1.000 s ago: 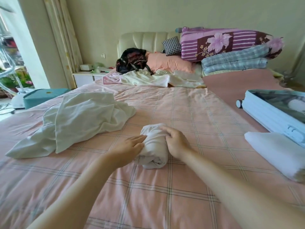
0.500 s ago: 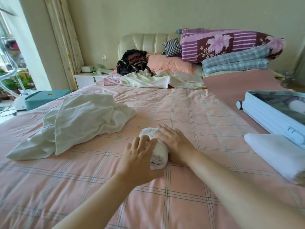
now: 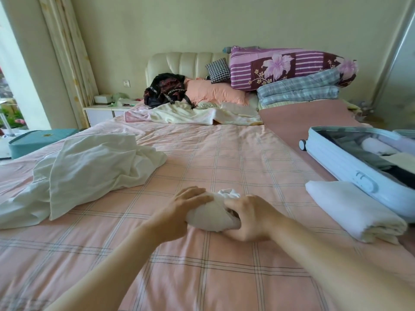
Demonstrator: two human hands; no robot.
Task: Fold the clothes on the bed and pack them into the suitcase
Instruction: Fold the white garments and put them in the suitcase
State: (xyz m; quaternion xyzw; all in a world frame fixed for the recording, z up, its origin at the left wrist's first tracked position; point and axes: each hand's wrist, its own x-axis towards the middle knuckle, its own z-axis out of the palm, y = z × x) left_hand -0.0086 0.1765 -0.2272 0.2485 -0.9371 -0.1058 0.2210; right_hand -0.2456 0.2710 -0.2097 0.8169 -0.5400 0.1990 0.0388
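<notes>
Broadly, a pink checked bed (image 3: 224, 153) fills the room, with quilts and pillows (image 3: 292, 70) piled at its headboard. An open pale-blue suitcase (image 3: 336, 160) lies on its right side. A loose white garment (image 3: 89, 167) is spread at the left, and a folded white cloth (image 3: 350, 209) sits just beside the suitcase. Mid-bed lies a rolled white garment (image 3: 206, 215). The left hand (image 3: 179, 212) wraps its curved fingers (image 3: 195, 194) over the roll, and the right hand (image 3: 251, 218) curls its fingers (image 3: 233, 206) into the roll's end.

Soft daylight enters from the window (image 3: 9, 108) at left — bright, with faint shadows on the bed (image 3: 224, 153). Lines bow toward the edges; the lower foreground smears slightly.
</notes>
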